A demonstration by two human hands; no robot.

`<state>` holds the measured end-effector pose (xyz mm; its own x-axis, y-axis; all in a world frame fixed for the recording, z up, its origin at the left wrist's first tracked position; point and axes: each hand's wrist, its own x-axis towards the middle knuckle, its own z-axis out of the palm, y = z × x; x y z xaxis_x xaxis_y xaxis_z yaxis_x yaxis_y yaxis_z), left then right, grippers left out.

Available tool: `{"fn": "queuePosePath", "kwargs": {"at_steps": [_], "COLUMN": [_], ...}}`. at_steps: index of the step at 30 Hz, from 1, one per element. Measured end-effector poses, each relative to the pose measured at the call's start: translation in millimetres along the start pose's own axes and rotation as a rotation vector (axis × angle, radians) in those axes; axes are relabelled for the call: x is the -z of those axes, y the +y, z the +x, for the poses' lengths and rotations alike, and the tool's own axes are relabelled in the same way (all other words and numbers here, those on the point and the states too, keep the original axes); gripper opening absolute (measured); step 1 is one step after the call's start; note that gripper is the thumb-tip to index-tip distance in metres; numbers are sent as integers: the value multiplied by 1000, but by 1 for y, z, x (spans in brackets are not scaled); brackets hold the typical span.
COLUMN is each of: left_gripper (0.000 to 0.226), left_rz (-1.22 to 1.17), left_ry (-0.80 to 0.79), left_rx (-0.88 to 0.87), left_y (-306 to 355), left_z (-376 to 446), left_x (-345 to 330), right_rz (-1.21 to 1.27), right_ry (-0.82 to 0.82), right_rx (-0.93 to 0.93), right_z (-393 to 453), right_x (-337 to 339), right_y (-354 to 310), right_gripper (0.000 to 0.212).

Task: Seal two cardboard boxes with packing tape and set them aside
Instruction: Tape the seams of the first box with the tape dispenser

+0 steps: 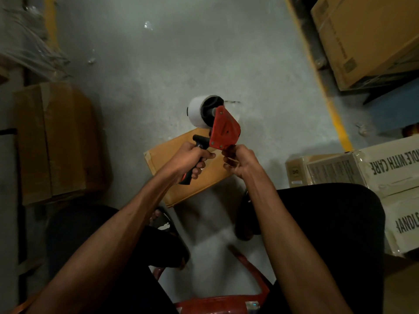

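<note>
Seated over a red stool [217,302], the person's left hand [190,160] grips the red tape dispenser [223,129] by its black handle while the right hand [238,162] pinches at its front edge, apparently freeing the tape end, above a small cardboard box [181,166] on the floor [181,53], which seems not yet sealed.

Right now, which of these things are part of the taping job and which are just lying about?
In the job: tape dispenser, gripped by left hand; right hand pinching at its front; small cardboard box on the floor.

Lying about: handle-with-care cartons, big box, plastic scraps.
</note>
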<state>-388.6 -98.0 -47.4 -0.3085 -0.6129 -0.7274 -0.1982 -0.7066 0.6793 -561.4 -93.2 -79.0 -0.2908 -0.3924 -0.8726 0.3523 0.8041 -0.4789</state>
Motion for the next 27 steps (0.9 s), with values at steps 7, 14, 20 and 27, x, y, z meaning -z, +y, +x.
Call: {"fn": "queuePosePath", "kwargs": {"at_steps": [7, 14, 20, 27], "left_gripper": [17, 12, 10, 21], "left_rz": [241, 353, 471, 620], "left_ry": [46, 40, 85, 114], "left_rx": [-86, -115, -144, -182], "left_y": [-6, -10, -11, -35], "left_z": [17, 29, 44, 56], "left_x": [5, 8, 19, 40], "right_rz": [-65, 104, 3, -7], "right_ry": [-82, -17, 246, 460], "right_rx": [43, 59, 293, 332], "right_z": [20, 41, 61, 101], "right_x": [10, 8, 3, 23], "right_y": [6, 6, -2, -13], "right_gripper": [20, 14, 23, 5]}}
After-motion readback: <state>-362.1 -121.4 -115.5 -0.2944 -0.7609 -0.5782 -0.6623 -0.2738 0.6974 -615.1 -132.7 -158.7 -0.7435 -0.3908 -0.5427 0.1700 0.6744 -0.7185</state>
